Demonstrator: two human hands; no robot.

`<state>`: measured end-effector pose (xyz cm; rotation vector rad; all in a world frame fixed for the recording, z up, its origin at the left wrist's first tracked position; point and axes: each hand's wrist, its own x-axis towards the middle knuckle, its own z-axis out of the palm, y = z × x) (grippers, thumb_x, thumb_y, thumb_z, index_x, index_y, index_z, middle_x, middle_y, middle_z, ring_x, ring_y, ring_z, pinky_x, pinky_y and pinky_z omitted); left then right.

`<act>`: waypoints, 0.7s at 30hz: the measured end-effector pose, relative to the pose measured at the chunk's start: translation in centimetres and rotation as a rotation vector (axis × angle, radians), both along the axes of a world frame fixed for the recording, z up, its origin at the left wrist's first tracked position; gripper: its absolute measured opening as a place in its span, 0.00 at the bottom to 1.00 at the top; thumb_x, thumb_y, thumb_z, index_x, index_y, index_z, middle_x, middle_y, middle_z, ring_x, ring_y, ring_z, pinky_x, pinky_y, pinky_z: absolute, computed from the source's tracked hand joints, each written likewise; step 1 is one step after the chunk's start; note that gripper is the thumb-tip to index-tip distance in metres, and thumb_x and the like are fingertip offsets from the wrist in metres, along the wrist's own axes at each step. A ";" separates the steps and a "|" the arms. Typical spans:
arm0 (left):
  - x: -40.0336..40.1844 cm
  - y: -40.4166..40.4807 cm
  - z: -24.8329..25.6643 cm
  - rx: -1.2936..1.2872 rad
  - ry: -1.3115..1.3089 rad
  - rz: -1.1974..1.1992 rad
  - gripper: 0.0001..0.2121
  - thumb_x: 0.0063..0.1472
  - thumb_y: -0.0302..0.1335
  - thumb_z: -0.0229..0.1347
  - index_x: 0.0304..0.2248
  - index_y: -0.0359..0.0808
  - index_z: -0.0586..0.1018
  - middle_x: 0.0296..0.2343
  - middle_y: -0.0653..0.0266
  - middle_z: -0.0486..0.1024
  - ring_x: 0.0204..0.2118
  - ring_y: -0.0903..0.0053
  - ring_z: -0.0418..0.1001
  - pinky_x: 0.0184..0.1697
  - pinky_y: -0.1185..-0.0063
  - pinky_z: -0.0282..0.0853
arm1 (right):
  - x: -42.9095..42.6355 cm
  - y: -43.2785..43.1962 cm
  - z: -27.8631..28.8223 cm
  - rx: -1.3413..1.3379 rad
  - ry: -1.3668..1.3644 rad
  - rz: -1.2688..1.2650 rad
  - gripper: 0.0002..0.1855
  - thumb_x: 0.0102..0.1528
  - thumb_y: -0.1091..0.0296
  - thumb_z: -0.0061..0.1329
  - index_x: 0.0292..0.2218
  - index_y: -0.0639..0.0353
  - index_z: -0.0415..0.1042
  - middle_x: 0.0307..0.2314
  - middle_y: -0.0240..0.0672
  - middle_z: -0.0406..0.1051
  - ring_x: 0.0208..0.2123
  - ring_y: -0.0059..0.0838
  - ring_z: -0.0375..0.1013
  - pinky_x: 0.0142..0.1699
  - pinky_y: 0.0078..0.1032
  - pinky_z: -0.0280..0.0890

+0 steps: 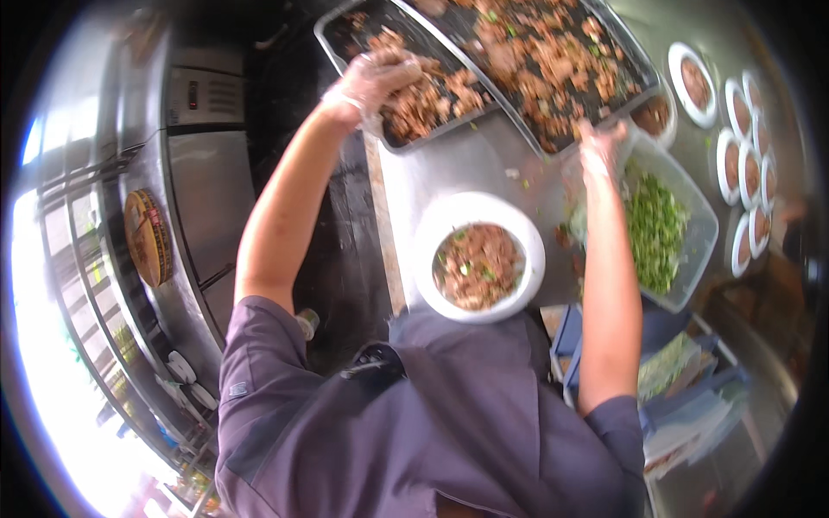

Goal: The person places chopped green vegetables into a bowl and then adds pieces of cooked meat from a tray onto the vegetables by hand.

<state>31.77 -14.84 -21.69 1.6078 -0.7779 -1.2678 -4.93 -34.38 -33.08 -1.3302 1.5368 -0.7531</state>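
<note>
My left hand [382, 74], in a clear plastic glove, is over the near left part of a metal tray [447, 126] of chopped cooked meat [414, 110]; whether it grips the rim or the meat is unclear. A second tray [541, 146] of meat with green bits overlaps the first on the right. My right hand [602, 146], gloved too, is at that tray's near corner, its fingers partly hidden. Closest to my body, a white bowl [424, 259] holds meat pieces [479, 265] with green bits. Chopped greens [654, 226] fill a clear plastic container [706, 239] beside my right forearm.
Several white bowls of meat [749, 175] stand on the right of the steel counter [511, 158]. One bowl [664, 123] is partly beneath the right tray. Blue crates [667, 414] stand below at the right. A steel refrigerator [210, 168] and a round wooden board [146, 236] are on the left.
</note>
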 end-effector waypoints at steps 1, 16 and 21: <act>-1.4 0.6 0.6 -0.023 0.035 -0.018 0.14 0.72 0.34 0.62 0.47 0.30 0.83 0.36 0.66 0.83 0.29 0.90 0.69 0.31 0.87 0.67 | 0.7 0.5 1.5 0.023 0.057 0.006 0.53 0.53 0.64 0.67 0.66 0.75 0.47 0.53 0.55 0.68 0.53 0.41 0.73 0.60 0.34 0.68; -18.5 11.7 1.8 0.253 -0.102 -0.559 0.25 0.68 0.34 0.63 0.62 0.37 0.77 0.32 0.69 0.81 0.33 0.84 0.74 0.38 0.79 0.71 | -0.3 7.0 5.9 -0.337 0.628 0.320 0.55 0.60 0.49 0.61 0.72 0.56 0.39 0.62 0.71 0.56 0.58 0.64 0.71 0.64 0.48 0.69; -17.3 12.4 2.8 0.261 -0.116 -0.576 0.25 0.66 0.37 0.64 0.59 0.35 0.79 0.32 0.65 0.82 0.34 0.83 0.78 0.37 0.79 0.73 | 0.9 7.0 10.1 -0.654 0.726 0.433 0.34 0.58 0.65 0.57 0.64 0.63 0.68 0.65 0.57 0.58 0.65 0.63 0.61 0.70 0.52 0.59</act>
